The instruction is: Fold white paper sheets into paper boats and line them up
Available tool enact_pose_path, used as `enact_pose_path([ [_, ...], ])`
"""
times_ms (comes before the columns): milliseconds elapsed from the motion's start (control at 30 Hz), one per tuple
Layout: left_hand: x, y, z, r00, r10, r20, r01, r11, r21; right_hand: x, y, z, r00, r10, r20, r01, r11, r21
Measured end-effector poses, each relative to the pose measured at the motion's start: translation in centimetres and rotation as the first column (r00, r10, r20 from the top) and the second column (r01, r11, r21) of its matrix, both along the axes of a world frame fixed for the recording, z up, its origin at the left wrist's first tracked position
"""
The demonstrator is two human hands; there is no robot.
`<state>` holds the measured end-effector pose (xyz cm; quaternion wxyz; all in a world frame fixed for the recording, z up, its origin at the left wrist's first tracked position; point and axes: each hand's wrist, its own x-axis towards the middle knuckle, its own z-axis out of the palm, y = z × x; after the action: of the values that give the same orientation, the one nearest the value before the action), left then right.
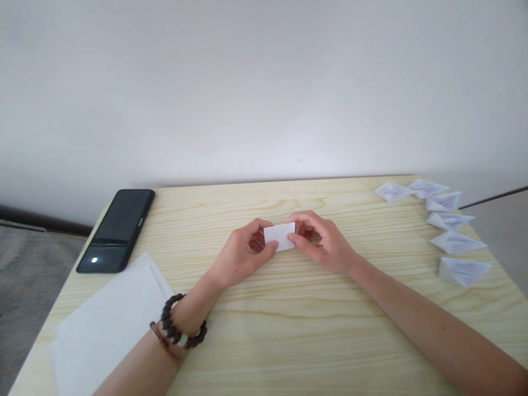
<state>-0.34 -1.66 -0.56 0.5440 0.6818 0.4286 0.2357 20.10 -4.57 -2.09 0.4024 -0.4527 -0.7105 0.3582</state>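
Note:
A small white piece of folded paper [280,233] is held up over the middle of the table, roughly rectangular, with faint crease lines on its face. My left hand [246,252] pinches its left side, thumb in front and fingers behind. At the right edge, my right hand [320,242] grips the same paper between thumb and index finger. The fingers behind the paper are partly hidden.
Several folded paper boats [457,242] stand along the right side of the wooden table [280,341]. A black phone [117,228] lies at the back left. Loose white sheets [111,324] sit under my left forearm. A white wall [264,93] rises behind the table.

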Motion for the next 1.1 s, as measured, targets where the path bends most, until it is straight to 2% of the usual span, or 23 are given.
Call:
enact_pose_path([
  [200, 0.07, -0.04, 0.37, 0.999, -0.028, -0.045, 0.028, 0.999, 0.015, 0.05, -0.05, 0.37, 1.0, -0.005, 0.018, 0.005, 1.0, -0.009],
  [400, 0.12, -0.01, 0.6, 0.993, -0.074, -0.088, 0.075, 0.997, 0.011, -0.04, -0.07, 0.42, 0.999, -0.013, 0.047, 0.011, 0.999, 0.035],
  [700, 0.24, 0.02, 0.16, 0.999, 0.033, 0.006, -0.034, 0.997, 0.075, 0.05, -0.2, 0.14, 0.993, -0.107, -0.049, 0.101, 0.989, -0.104],
  [933, 0.0, 0.03, -0.37, 0.996, 0.049, 0.072, -0.053, 0.997, 0.061, 0.2, -0.1, 0.8, 0.996, 0.027, 0.086, -0.021, 0.997, -0.072],
  [1100, 0.11, -0.07, 0.03, 0.998, 0.01, 0.055, -0.014, 0.997, 0.074, 0.07, -0.14, 0.95, 0.991, 0.044, 0.123, -0.035, 0.997, -0.072],
])
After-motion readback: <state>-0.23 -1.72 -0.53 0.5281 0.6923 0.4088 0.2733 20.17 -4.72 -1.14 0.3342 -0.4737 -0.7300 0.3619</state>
